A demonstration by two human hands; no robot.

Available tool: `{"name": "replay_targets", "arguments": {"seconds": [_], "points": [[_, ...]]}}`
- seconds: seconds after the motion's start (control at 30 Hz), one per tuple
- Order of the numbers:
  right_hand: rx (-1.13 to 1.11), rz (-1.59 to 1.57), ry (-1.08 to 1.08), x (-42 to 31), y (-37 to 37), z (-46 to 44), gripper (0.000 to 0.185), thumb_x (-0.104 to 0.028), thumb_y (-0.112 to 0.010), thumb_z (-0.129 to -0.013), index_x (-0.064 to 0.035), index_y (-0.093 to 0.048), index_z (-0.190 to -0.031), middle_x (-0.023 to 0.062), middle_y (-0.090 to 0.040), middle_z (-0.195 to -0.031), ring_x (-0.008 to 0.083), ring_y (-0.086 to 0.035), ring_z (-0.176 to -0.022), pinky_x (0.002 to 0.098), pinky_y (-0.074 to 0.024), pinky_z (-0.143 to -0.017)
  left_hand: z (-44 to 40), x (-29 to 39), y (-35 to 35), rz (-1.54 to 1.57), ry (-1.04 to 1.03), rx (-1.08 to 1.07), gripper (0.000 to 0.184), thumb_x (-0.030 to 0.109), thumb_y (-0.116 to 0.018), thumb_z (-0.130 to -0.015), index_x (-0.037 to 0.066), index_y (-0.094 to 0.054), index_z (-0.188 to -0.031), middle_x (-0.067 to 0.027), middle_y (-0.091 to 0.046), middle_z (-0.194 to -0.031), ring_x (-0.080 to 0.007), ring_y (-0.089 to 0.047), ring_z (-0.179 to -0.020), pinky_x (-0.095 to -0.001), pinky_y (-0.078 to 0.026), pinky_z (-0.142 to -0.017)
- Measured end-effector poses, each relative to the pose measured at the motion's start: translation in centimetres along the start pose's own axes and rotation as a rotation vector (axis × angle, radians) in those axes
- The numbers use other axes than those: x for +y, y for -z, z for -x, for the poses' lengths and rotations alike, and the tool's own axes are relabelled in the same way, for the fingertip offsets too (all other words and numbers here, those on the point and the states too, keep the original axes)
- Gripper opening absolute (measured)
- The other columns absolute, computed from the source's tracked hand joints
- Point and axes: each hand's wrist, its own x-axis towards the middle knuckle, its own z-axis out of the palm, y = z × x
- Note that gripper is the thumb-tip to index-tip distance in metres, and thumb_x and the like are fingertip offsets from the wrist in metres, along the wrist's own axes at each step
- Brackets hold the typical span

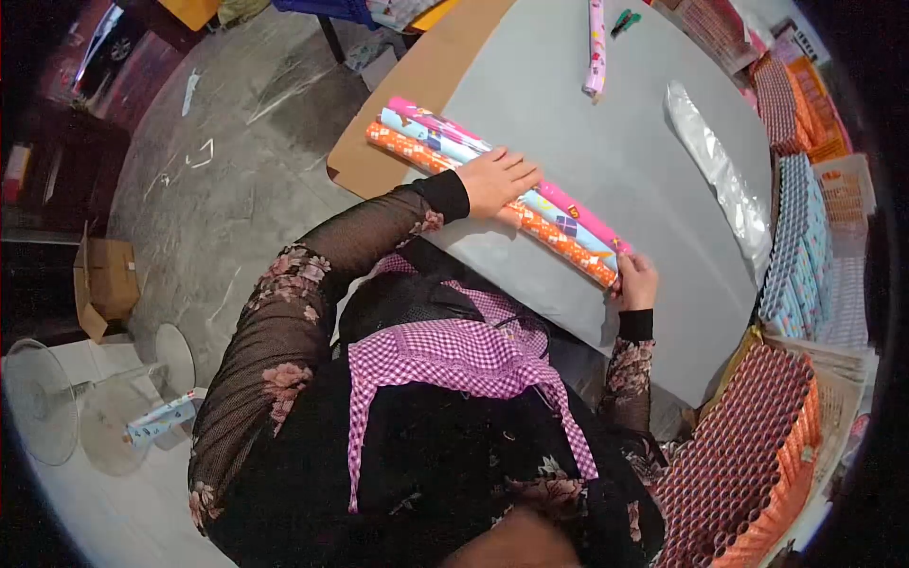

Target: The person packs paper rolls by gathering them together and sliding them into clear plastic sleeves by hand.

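Pink printed paper roll [587, 220], light-blue printed paper roll [566, 224] and orange-and-white printed paper roll [559, 241]: 3 tubes side by side, touching, lying diagonally across the near-left part of the grey-topped table [615, 151]. Orange is nearest the wearer, blue in the middle, pink farthest.

Left hand [497, 182]: palm down across the rolls around mid-length, fingers extended and laid flat, no wrap visible. Right hand [636, 281]: at the right-hand ends, fingers bent against them, thumb by the orange end. Can't tell if it's actually pinching anything.

Upper-left ends of the 3 rolls lie over the flat brown board [454, 62] along the table's left side. Separate light-pink printed roll [596, 47] at the far side, well apart from the set, with a green-handled cutting tool [626, 21] near it. Crinkled clear plastic sleeve [720, 175] lies lengthwise near the right edge.

Right of the table: stack of light-blue rolls [800, 246], and nearer the wearer a large stack of red-and-dark patterned rolls [729, 445]. Floor at left: open brown cardboard box [114, 275]. Wearer has a pink-and-white checked apron [445, 350] over black sheer floral sleeves [298, 284].
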Motion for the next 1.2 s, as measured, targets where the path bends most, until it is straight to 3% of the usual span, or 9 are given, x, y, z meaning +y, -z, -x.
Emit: {"name": "replay_targets", "arguments": {"seconds": [0.07, 0.13, 0.47, 0.6, 0.73, 0.87, 1.03, 1.1, 1.2], "points": [[0.027, -0.118, -0.114, -0.3, -0.4, 0.3, 0.021, -0.019, -0.061, -0.094, 0.0, -0.059, -0.083, 0.0008, -0.052, -0.058, 0.0075, -0.046, -0.038, 0.0256, -0.0378, -0.033, -0.1, 0.0, 0.0, 0.017, 0.019, -0.058, 0.091, 0.061, -0.063, -0.075, -0.001, -0.041, -0.137, -0.0145, -0.049, -0.133, -0.0302, -0.045, -0.125, -0.0464, -0.033, -0.107], [0.023, -0.133, -0.094, 0.9, -0.2, -0.4, 0.02, -0.019, -0.061, -0.094, -0.0001, -0.059, -0.087, 0.0, -0.052, -0.058, 0.0067, -0.046, -0.039, 0.0249, -0.0378, -0.033, 0.2, -0.4, -0.5, -0.039, -0.016, 0.037, 0.09, 0.06, -0.064, -0.075, -0.001, -0.042, -0.137, -0.0143, -0.049, -0.133, -0.0306, -0.044, -0.125, -0.046, -0.033, -0.106], [0.017, -0.115, -0.023, -0.1, -1.0, 0.3, 0.023, -0.024, -0.065, -0.091, -0.0013, -0.063, -0.095, -0.0004, -0.05, -0.057, 0.0078, -0.045, -0.04, 0.0256, -0.0359, -0.033, 0.1, -0.6, -1.3, -0.01, 0.049, -0.04, 0.084, 0.054, -0.065, -0.08, 0.001, -0.038, -0.14, -0.0181, -0.044, -0.141, -0.0334, -0.039, -0.133, -0.0495, -0.029, -0.11], [-0.093, -0.245, -0.128, -1.4, 0.3, 2.2, 0.024, -0.022, -0.064, -0.091, 0.0005, -0.063, -0.097, 0.0019, -0.058, -0.062, 0.0076, -0.051, -0.045, 0.0238, -0.0405, -0.039, 0.2, -1.0, -1.7, -0.072, 0.022, -0.065, 0.083, 0.057, -0.06, -0.083, 0.001, -0.039, -0.14, -0.0174, -0.045, -0.14, -0.032, -0.042, -0.129, -0.0477, -0.03, -0.109], [-0.083, -0.054, -0.089, 1.6, 3.3, 1.6, 0.021, -0.018, -0.064, -0.09, 0.0022, -0.064, -0.094, 0.0041, -0.061, -0.065, 0.0071, -0.051, -0.045, 0.0227, -0.0419, -0.04, 0.4, -1.4, -2.1, -0.111, 0.002, -0.02, 0.083, 0.057, -0.061, -0.082, 0.001, -0.04, -0.14, -0.0178, -0.047, -0.138, -0.0329, -0.042, -0.129, -0.0477, -0.03, -0.108], [0.038, -0.243, -0.134, 1.4, 4.5, 3.5, 0.017, -0.016, -0.065, -0.09, 0.0012, -0.065, -0.089, 0.0039, -0.063, -0.067, 0.0068, -0.05, -0.045, 0.0223, -0.0396, -0.038, 0.3, -1.1, -1.5, -0.06, 0.017, -0.049, 0.084, 0.056, -0.063, -0.081, 0.002, -0.039, -0.141, -0.0178, -0.046, -0.138, -0.0333, -0.042, -0.129, -0.0475, -0.031, -0.108], [0.053, -0.214, -0.145, 2.4, 5.0, 3.7, 0.018, -0.016, -0.063, -0.091, 0.0011, -0.064, -0.089, 0.0038, -0.063, -0.068, 0.0064, -0.049, -0.043, 0.0223, -0.0381, -0.036, 0.2, -0.7, -0.9, -0.11, 0.057, -0.098, 0.084, 0.054, -0.063, -0.082, 0.002, -0.036, -0.142, -0.017, -0.045, -0.139, -0.0336, -0.041, -0.13, -0.0487, -0.03, -0.11], [0.002, -0.298, -0.151, 3.1, 5.9, 3.7, 0.02, -0.018, -0.063, -0.088, 0.0008, -0.064, -0.081, 0.0024, -0.058, -0.06, 0.0079, -0.048, -0.043, 0.025, -0.0365, -0.037, 0.2, -0.7, -0.9, -0.103, 0.078, -0.112, 0.085, 0.054, -0.064, -0.081, 0.002, -0.037, -0.142, -0.0177, -0.045, -0.14, -0.0337, -0.04, -0.132, -0.0498, -0.029, -0.111], [0.056, -0.183, -0.169, 2.8, 7.5, 4.0, 0.019, -0.017, -0.063, -0.087, 0.0011, -0.066, -0.082, 0.0017, -0.056, -0.057, 0.007, -0.047, -0.043, 0.0248, -0.0345, -0.036, -0.1, -0.6, -0.3, -0.059, 0.091, -0.188, 0.088, 0.053, -0.066, -0.079, 0.003, -0.035, -0.144, -0.0185, -0.042, -0.143, -0.0355, -0.037, -0.133, -0.0468, -0.027, -0.112]]}}
